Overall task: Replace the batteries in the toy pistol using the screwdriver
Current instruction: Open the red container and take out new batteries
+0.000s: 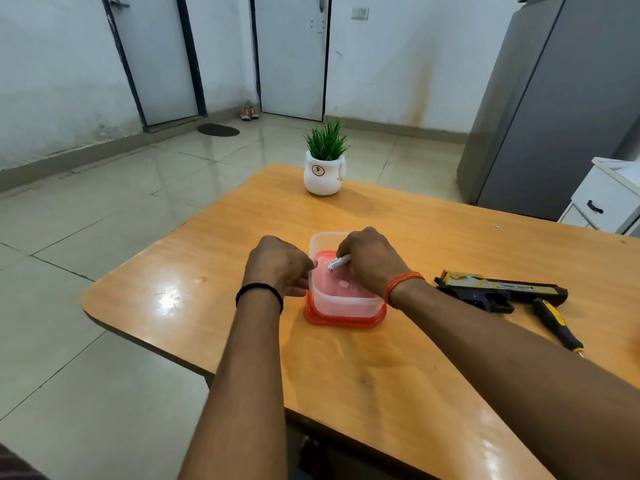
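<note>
A clear plastic container (341,303) stands on its red lid (344,320) in the middle of the wooden table (381,368). My right hand (369,258) is over the container and pinches a white battery (338,263) above its inside. My left hand (282,266) grips the container's left rim with curled fingers. The black and gold toy pistol (498,289) lies on the table to the right of my right wrist. A black and yellow screwdriver (556,323) lies just in front of the pistol, its tip toward the near edge.
A white pot with a green plant (323,168) stands at the table's far edge. A grey refrigerator (554,109) and a white drawer unit (606,199) are at the right. Tiled floor lies to the left of the table.
</note>
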